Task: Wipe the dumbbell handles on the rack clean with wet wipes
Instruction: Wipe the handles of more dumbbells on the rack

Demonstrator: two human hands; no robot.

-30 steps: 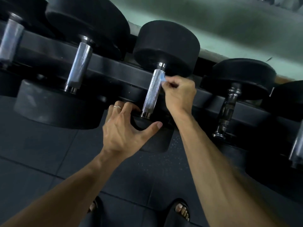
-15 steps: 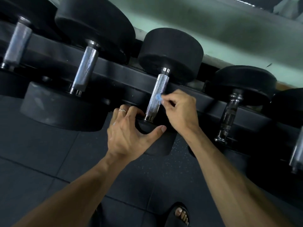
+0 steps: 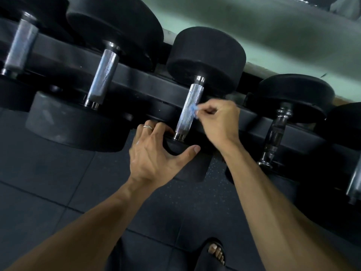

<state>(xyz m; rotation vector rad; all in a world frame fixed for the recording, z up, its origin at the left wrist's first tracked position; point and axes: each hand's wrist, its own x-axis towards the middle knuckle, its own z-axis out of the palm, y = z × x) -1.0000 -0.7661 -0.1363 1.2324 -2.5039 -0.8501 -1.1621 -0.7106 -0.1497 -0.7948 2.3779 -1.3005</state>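
Observation:
A black dumbbell lies across the rack (image 3: 136,79) with a knurled chrome handle (image 3: 187,112) between its far head (image 3: 207,57) and near head (image 3: 187,163). My right hand (image 3: 218,118) pinches a small blue-white wet wipe (image 3: 193,109) against the middle of that handle, from its right side. My left hand (image 3: 156,153) grips the near head, thumb stretched across its front and fingers curled over its top edge; a ring shows on one finger.
More dumbbells sit on the same rack: a bigger one with a chrome handle (image 3: 103,75) to the left, another handle (image 3: 19,45) at far left, a dark contoured handle (image 3: 277,130) to the right. Dark rubber floor tiles (image 3: 58,182) lie below; a sandalled foot (image 3: 214,253) stands near the bottom edge.
My right hand slid the wipe from the top of the handle down to its middle. My left hand kept its grip on the near head.

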